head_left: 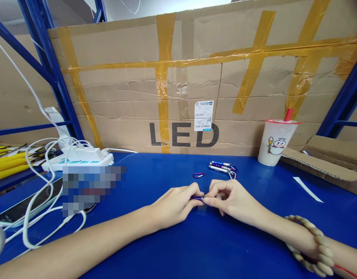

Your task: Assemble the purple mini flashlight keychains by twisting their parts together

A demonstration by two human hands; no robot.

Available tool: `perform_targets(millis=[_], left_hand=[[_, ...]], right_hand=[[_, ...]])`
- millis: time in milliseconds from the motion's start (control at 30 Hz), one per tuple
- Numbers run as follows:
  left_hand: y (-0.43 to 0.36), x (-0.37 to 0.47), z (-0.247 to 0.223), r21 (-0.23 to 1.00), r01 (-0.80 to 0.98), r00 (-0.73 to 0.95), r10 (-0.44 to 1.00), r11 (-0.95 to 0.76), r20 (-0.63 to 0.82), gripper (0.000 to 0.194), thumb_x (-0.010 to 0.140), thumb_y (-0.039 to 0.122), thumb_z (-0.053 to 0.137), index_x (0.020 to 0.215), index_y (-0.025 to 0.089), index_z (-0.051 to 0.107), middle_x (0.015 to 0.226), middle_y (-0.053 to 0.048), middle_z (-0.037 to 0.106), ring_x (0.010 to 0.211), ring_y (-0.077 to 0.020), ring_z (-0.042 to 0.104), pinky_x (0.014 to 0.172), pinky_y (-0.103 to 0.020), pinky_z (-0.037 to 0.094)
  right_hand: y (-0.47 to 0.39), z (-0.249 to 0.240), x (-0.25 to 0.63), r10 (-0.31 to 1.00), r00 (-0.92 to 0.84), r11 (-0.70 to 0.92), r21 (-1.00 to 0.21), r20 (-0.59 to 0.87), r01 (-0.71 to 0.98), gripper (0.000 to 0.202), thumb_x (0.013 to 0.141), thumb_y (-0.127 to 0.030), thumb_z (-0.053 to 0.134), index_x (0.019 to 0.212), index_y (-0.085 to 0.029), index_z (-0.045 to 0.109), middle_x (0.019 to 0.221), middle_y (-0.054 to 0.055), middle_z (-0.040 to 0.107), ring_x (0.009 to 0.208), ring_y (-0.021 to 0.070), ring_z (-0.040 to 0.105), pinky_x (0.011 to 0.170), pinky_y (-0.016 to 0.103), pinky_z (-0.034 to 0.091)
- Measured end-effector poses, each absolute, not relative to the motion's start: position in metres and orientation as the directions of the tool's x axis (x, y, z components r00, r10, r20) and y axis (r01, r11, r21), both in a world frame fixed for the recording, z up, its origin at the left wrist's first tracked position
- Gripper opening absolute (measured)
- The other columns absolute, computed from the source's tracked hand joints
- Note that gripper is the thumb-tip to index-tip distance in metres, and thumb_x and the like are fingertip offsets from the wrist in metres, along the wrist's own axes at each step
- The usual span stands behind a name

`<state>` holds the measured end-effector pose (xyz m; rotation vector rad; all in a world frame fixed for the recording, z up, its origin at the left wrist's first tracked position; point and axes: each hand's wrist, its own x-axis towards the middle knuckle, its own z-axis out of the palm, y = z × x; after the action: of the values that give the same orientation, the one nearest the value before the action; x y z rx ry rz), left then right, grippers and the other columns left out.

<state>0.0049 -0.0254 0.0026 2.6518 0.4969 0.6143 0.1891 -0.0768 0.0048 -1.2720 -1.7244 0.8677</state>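
Between both hands, just above the blue table (172,255), is a small purple metal tube (196,198), like a mini flashlight body. My left hand (180,203) pinches its left part, closed. My right hand (229,197), also closed, grips its right end with thumb and forefinger; the fingers hide much of that end. Just beyond the hands lies a purple carabiner clip (198,175) by itself. Several small metal flashlights (220,167), blue, purple and silver, lie together behind my right hand, with clips at their right ends.
On the right stand a drink cup (276,143) with a red straw and an open cardboard box (326,164), near a white strip (308,190). A power strip (79,158), white cables (52,166) and a phone (27,203) occupy the left. A large taped carton (132,100) closes off the back.
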Motion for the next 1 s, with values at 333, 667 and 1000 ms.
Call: perform_targets(millis=[333, 667, 1000], left_hand=[[-0.0299, 0.0061, 0.0075, 0.406, 0.282, 0.836, 0.430, -0.869, 0.340, 0.007, 0.090, 0.025, 0.038, 0.090, 0.019, 0.042, 0.097, -0.002, 0.060, 0.085, -0.0135, 0.059, 0.071, -0.022, 0.044], [-0.0304, 0.0049, 0.0085, 0.386, 0.276, 0.826, 0.423, -0.880, 0.373, 0.009, 0.090, 0.025, 0.039, 0.092, 0.018, 0.044, 0.100, -0.003, 0.060, 0.089, -0.0138, 0.058, 0.074, -0.022, 0.044], [-0.0305, 0.0047, 0.0098, 0.374, 0.258, 0.824, 0.405, -0.891, 0.396, 0.013, 0.091, 0.027, 0.038, 0.097, 0.019, 0.045, 0.102, 0.000, 0.061, 0.089, -0.0126, 0.059, 0.072, -0.020, 0.043]], right_hand=[[-0.0733, 0.0015, 0.1923, 0.982, -0.172, 0.138, -0.916, 0.077, 0.376, 0.036, 0.062, -0.047, 0.068, 0.059, -0.013, 0.054, 0.049, -0.002, 0.049, 0.038, 0.0060, 0.043, 0.038, 0.019, 0.029], [-0.0681, -0.0019, 0.1953, 0.985, -0.173, 0.081, -0.931, 0.020, 0.355, 0.041, 0.062, -0.054, 0.066, 0.064, -0.014, 0.058, 0.046, -0.003, 0.047, 0.039, 0.0056, 0.038, 0.039, 0.019, 0.023], [-0.0691, 0.0016, 0.1935, 0.987, -0.164, 0.054, -0.948, 0.002, 0.314, 0.046, 0.061, -0.058, 0.065, 0.065, -0.013, 0.056, 0.042, -0.005, 0.043, 0.038, 0.0045, 0.036, 0.041, 0.019, 0.024]])
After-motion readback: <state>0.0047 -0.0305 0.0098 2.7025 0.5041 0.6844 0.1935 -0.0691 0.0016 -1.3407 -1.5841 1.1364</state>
